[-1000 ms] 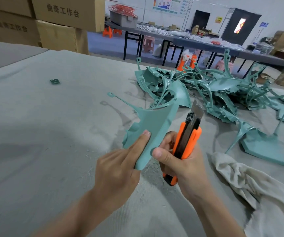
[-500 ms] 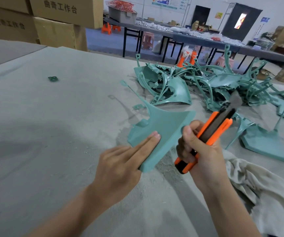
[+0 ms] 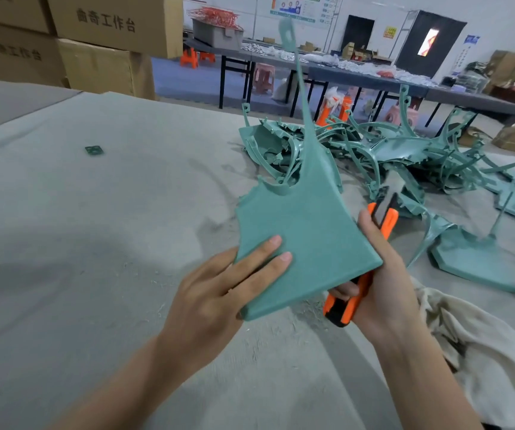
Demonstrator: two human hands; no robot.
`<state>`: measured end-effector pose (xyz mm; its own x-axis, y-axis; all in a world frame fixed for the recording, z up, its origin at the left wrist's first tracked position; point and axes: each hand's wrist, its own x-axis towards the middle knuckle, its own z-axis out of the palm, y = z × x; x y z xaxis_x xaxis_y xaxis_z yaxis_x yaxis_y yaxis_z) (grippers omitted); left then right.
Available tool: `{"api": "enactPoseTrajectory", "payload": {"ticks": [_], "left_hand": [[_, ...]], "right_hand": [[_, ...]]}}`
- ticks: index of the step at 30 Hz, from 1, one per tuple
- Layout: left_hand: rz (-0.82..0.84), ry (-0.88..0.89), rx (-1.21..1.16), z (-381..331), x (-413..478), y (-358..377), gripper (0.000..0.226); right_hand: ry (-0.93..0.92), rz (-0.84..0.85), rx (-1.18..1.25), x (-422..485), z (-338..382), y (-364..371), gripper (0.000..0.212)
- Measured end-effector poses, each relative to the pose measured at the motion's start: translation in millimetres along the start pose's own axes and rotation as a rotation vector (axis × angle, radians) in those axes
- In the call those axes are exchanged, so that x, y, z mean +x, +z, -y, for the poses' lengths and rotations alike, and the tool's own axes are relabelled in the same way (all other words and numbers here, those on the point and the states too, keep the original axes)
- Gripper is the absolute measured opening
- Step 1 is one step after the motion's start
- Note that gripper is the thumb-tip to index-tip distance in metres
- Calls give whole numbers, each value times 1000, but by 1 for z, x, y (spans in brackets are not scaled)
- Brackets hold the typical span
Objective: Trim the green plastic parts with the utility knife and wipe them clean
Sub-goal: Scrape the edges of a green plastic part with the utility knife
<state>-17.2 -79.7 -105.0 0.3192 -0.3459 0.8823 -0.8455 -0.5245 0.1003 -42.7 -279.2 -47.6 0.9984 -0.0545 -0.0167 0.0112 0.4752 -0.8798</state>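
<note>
A grey felt-covered desk [image 3: 94, 243] fills the foreground, dusted with pale plastic shavings [image 3: 281, 330] near the person's hands. The left hand [image 3: 219, 293] holds a flat green plastic part [image 3: 305, 231] up off the desk, fingers laid straight across its face (the thumb is hidden beneath). Its thin stem points up toward the room. The right hand [image 3: 383, 283], just behind the part's right edge, grips an orange utility knife [image 3: 384, 220] with the blade pointing up and away.

Farther back on the desk lies a tangled pile of green parts [image 3: 405, 156], and a small green scrap [image 3: 94, 149] sits alone to the left. A crumpled off-white cloth [image 3: 482, 352] rests at the right.

Beyond the desk stand stacked cardboard boxes [image 3: 104, 29], long dark tables [image 3: 374, 79] with clutter, and orange stools [image 3: 189, 57].
</note>
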Motion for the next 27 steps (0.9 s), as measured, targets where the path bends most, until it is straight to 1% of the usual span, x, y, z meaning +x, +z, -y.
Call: {"api": "enactPoseTrajectory", "payload": {"ticks": [2, 4, 6, 7, 9, 11, 12, 13, 14, 16, 18, 20, 21, 22, 23, 25, 27], "left_hand": [[0, -29, -53, 2, 1, 0, 64], [-66, -134, -102, 0, 3, 1, 57], [-154, -363, -191, -3, 8, 1, 53], [-194, -494, -281, -5, 11, 0, 51], [-249, -746, -502, -3, 16, -2, 40], [-215, -974, -873, 2, 21, -3, 31], [-157, -1038, -1060, 4, 22, -5, 35], [-90, -1065, -1215, 5, 22, -7, 43], [-36, -1078, -1329, 3, 23, -9, 46], [39, -1122, -1428, 0, 22, -9, 37], [60, -1207, -1424, -3, 22, -7, 28], [8, -1224, -1358, -3, 20, -3, 24], [-32, -1205, -1273, -4, 20, -2, 21], [-73, -1180, -1155, -5, 22, -1, 17], [-110, -1158, -1020, -6, 23, 0, 18], [-137, -1103, -747, -8, 22, 2, 25], [-129, -997, -543, -10, 21, 4, 24]], "right_hand": [[-58, 8, 25, -1, 0, 0, 30], [-130, -52, -12, -1, 1, 0, 20], [-162, -102, -72, 1, 1, -2, 14], [-165, -116, -92, 1, 0, -2, 17], [-159, -131, -118, 2, -1, -1, 22], [-154, -130, -144, 3, -3, -2, 21], [-150, -123, -161, 3, -4, -3, 19], [-143, -112, -184, 4, -6, -5, 18], [-135, -97, -208, 4, -8, -6, 17], [-119, -72, -258, 4, -12, -6, 16], [-131, -118, -379, 4, -15, -3, 13], [-243, -258, -641, 4, -16, -3, 9], [-329, -337, -792, 5, -17, -3, 14], [-415, -382, -921, 3, -18, -3, 23], [-495, -376, -1003, 0, -19, 0, 33], [-611, -269, -1091, -7, -25, 10, 45], [-670, -167, -1217, -14, -33, 20, 44]]}}
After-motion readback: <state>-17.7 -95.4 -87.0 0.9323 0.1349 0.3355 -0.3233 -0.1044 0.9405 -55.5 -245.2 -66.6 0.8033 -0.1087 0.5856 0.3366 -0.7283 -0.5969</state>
